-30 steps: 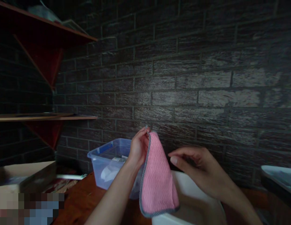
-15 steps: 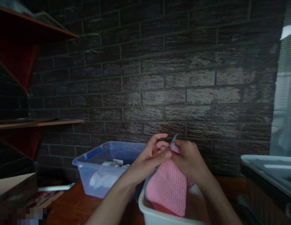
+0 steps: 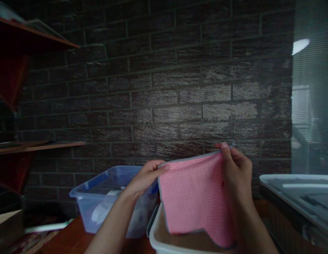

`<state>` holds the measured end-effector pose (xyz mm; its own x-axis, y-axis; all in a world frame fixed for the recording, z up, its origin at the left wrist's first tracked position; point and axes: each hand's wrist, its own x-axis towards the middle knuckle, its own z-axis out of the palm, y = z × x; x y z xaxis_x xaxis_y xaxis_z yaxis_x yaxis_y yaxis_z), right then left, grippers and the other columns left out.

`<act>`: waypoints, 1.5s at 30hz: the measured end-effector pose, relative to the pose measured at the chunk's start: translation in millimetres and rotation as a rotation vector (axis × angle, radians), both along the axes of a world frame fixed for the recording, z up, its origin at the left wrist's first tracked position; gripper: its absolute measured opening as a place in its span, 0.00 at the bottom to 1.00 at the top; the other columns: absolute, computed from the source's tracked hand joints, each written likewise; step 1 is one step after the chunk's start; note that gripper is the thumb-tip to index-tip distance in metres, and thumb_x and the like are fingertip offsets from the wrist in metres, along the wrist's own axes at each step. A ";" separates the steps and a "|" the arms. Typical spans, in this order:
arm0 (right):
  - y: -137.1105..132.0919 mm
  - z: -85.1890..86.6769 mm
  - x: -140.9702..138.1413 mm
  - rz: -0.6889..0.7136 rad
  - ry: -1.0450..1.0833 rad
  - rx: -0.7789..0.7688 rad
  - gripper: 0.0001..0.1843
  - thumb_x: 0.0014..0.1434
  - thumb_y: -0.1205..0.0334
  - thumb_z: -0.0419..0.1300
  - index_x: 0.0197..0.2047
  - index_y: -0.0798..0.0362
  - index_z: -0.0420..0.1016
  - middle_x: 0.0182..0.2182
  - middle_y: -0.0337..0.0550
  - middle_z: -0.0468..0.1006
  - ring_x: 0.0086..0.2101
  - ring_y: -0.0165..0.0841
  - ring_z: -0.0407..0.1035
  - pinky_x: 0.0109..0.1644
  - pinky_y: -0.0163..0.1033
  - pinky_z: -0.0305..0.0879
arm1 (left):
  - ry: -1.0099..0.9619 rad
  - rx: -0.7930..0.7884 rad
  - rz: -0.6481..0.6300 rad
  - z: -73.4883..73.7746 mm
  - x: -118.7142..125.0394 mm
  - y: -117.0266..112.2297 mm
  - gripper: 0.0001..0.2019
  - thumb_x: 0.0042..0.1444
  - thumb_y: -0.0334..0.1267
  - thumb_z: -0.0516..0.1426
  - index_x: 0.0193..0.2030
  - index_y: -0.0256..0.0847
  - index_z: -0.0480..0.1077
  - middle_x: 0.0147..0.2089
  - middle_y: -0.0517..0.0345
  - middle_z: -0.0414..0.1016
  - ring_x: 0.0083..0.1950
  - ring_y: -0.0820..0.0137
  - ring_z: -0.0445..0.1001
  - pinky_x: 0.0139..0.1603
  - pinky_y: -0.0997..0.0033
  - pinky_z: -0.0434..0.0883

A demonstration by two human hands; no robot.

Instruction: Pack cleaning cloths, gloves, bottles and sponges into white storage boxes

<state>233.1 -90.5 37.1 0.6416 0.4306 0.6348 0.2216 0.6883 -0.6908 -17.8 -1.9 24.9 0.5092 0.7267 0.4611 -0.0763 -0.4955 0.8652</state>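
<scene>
A pink waffle-weave cloth (image 3: 193, 195) with grey edging hangs spread out between both hands. My left hand (image 3: 145, 176) pinches its upper left corner. My right hand (image 3: 236, 173) pinches its upper right corner, a little higher. The cloth's lower edge dangles into a white plastic tub (image 3: 160, 243) right below it.
A clear blue plastic bin (image 3: 87, 197) holding white items sits on the reddish wooden table (image 3: 68, 240) to the left. A grey lidded container (image 3: 298, 197) stands at the right. Wooden shelves (image 3: 39, 145) hang on the dark brick wall at left.
The cloth hung folded from my left hand alone. My right hand came in, took the top edge, and both hands pulled apart, spreading the cloth wide. The view shifted right.
</scene>
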 end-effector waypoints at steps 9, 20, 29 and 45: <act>6.8 -0.8 -2.8 -0.017 0.024 0.035 0.19 0.60 0.47 0.66 0.44 0.53 0.87 0.35 0.44 0.85 0.37 0.39 0.76 0.43 0.42 0.66 | -0.477 0.013 0.186 13.0 -9.9 -1.1 0.11 0.55 0.44 0.67 0.36 0.37 0.80 0.34 0.55 0.79 0.34 0.72 0.72 0.37 0.75 0.68; 4.2 -3.6 -3.7 -0.163 -0.116 0.032 0.20 0.64 0.46 0.62 0.46 0.51 0.86 0.34 0.43 0.83 0.32 0.36 0.73 0.44 0.46 0.68 | -0.493 0.061 0.149 11.8 -11.4 1.2 0.10 0.57 0.43 0.66 0.34 0.37 0.80 0.32 0.57 0.76 0.33 0.73 0.70 0.35 0.76 0.65; 3.0 -3.4 -10.1 -0.207 -0.168 0.084 0.20 0.66 0.46 0.60 0.45 0.52 0.86 0.34 0.44 0.83 0.32 0.35 0.72 0.42 0.43 0.66 | -0.455 0.173 0.229 11.0 -13.1 4.3 0.13 0.61 0.46 0.62 0.34 0.38 0.75 0.31 0.61 0.70 0.32 0.74 0.65 0.34 0.75 0.60; 12.9 -6.7 -7.7 0.395 0.277 -0.105 0.22 0.49 0.53 0.75 0.44 0.54 0.78 0.22 0.32 0.70 0.21 0.26 0.61 0.24 0.32 0.59 | -0.333 0.069 0.380 8.7 -18.8 7.0 0.13 0.60 0.41 0.61 0.50 0.43 0.74 0.25 0.67 0.65 0.23 0.76 0.59 0.25 0.76 0.55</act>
